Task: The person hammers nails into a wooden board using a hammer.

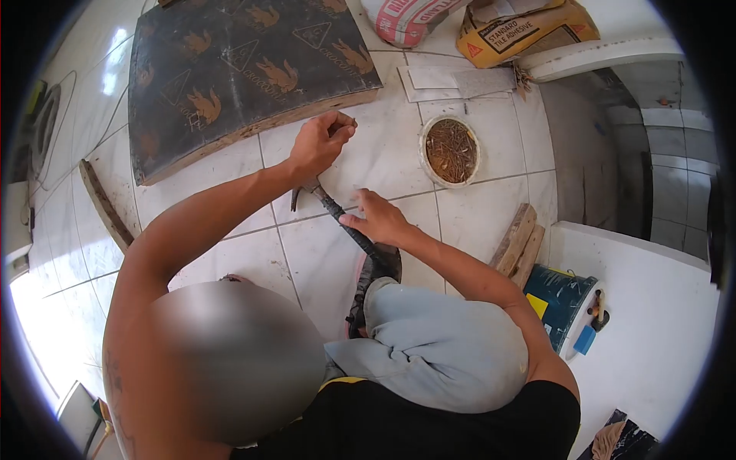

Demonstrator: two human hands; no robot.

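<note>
My left hand [320, 146] is raised over the tiles in front of the black printed board, its fingers curled into a pinch; whatever they hold is too small to make out. Below that wrist shows the claw head of a hammer [334, 208], whose dark wrapped handle slants down toward my shoe [386, 264]. Right beside the handle is my right hand [379, 221], thumb and fingers apart, the thumb overlapping the handle's edge in this view. A round white tub [477, 157] holding many brown nails [451, 150] stands to the right of both hands.
The thick black board [245, 73] lies at upper left, a wood strip [107, 203] near it. Tile pieces [452, 80], a tile adhesive bag [529, 38] and a pink-white sack [402, 19] lie at the back. Wood blocks [517, 241] and a green bucket [560, 303] stand right.
</note>
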